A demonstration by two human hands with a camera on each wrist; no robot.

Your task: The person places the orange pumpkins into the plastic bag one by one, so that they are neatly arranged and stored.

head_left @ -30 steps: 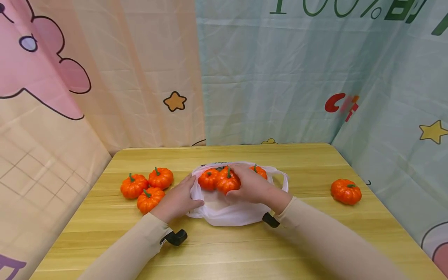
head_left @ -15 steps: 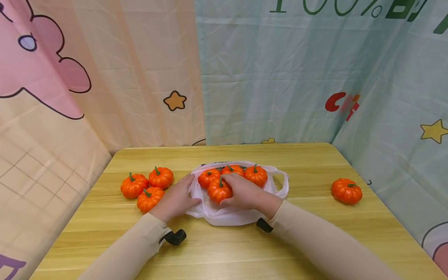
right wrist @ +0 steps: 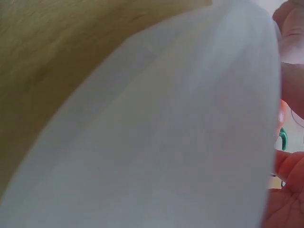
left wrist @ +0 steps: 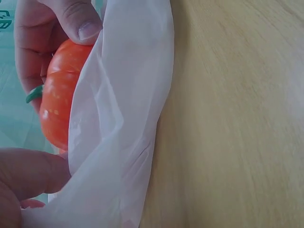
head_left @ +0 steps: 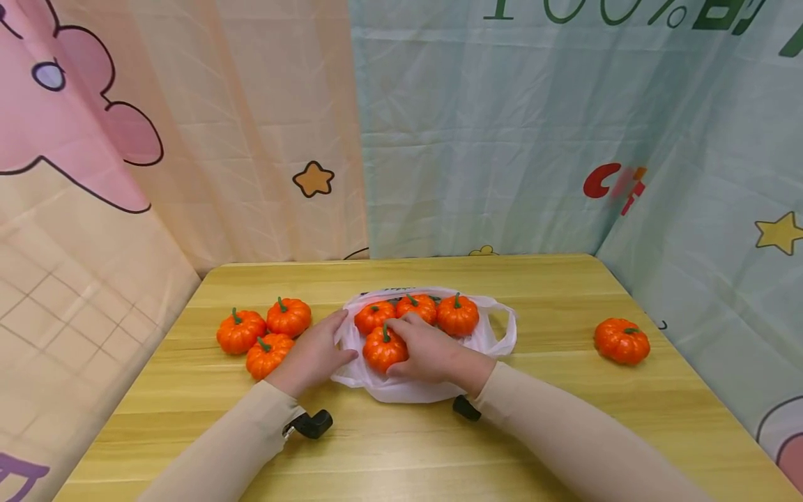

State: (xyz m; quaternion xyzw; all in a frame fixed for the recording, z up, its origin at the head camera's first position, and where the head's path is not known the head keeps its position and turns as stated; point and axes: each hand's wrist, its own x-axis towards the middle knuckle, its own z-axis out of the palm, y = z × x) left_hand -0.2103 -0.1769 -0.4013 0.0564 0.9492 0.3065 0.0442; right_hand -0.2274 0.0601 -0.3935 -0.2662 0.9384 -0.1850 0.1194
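Note:
In the head view, a white plastic bag (head_left: 414, 392) lies with its mouth spread, several small orange pumpkins inside. My right hand (head_left: 433, 351) grips a front pumpkin (head_left: 384, 350) within the bag, thumb and fingers around its right side. Behind it sit a left pumpkin (head_left: 373, 316), a middle pumpkin (head_left: 417, 307) and a right pumpkin (head_left: 458, 315). My left hand (head_left: 311, 354) holds the bag's left rim. In the left wrist view, the left thumb (left wrist: 33, 173) lies at the bag's edge, near the gripped pumpkin (left wrist: 61, 95). Bag film covers most of the right wrist view.
Left of the bag, pumpkins form a cluster: a left one (head_left: 241, 332), a back one (head_left: 288, 317) and a front one (head_left: 268, 355). A lone pumpkin (head_left: 622, 341) lies at the table's right. Printed cloth (head_left: 477, 139) hangs behind the wooden table (head_left: 401, 460).
My right hand has moved the gripped pumpkin left and toward me inside the bag, uncovering the pumpkins behind. The left hand stays at the rim, almost still.

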